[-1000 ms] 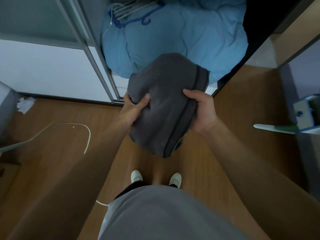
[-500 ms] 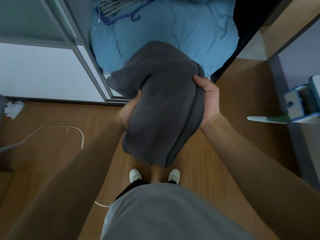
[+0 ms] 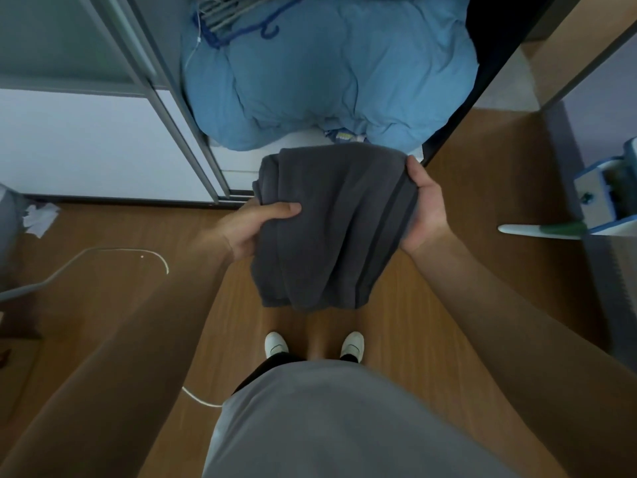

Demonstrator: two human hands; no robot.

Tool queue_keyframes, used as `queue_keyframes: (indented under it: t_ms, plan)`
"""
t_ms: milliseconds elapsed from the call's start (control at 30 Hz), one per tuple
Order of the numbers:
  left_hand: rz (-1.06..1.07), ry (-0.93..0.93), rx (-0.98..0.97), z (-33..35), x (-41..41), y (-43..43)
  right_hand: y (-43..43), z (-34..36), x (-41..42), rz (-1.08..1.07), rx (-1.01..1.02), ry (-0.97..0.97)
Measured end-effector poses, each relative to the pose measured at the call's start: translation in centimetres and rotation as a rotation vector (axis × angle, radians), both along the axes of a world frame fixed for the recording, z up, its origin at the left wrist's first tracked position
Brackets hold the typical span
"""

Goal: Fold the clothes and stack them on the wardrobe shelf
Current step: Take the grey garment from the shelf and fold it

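Where the garment is: a folded dark grey garment [image 3: 331, 229] is held in mid-air over the floor [image 3: 482, 188], just in front of the open wardrobe [image 3: 186, 132], its far edge near the lip of the white shelf [image 3: 238, 163].
Left grip: the left grip [image 3: 255, 225] clasps the garment's left side, thumb flat across the top, fingers hidden beneath.
Right grip: the right grip [image 3: 425, 208] clamps the right edge beside a darker stripe, thumb on top, fingers tucked under the cloth.
Garment: bundled in loose folds, its near end sagging above the person's white shoes [image 3: 275, 343].
Wardrobe: a blue duvet [image 3: 327, 74] fills the compartment above the shelf; blue and pale hangers [image 3: 234, 19] lie on it toward the back.
Floor: wood-toned; a white cable [image 3: 103, 251] curves at left, and crumpled paper [image 3: 39, 219] lies near the wardrobe's base.
Right edge: a blue-and-white tool [image 3: 599, 198] with a pale handle, its kind unclear.
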State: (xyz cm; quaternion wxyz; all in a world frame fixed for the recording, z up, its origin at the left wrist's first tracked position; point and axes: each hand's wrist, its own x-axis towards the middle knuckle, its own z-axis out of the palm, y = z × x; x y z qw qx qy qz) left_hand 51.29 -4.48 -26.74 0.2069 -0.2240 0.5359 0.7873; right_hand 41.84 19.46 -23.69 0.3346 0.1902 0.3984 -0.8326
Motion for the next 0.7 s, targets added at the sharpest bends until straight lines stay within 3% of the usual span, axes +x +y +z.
queue_keyframes:
  t_ms: [200,333,400,567,700]
  plan:
    - [0.337,-0.022,0.087,1.2,0.0,1.2,1.1,-1.4,0.1,0.165,0.028,0.208]
    - [0.457,0.057,0.192,1.8,-0.4,1.2,-0.2,-4.0,2.7,0.452,0.428,0.437]
    - [0.431,0.039,0.204,1.9,-0.4,0.8,-1.1,-5.1,3.8,0.433,0.566,0.484]
    - [0.344,-0.146,-0.002,1.0,0.7,-1.6,-1.8,-5.8,4.7,0.227,0.365,0.342]
    - [0.169,-0.128,-0.079,-1.0,2.7,-1.0,-1.8,-5.3,4.5,0.209,0.356,0.3]
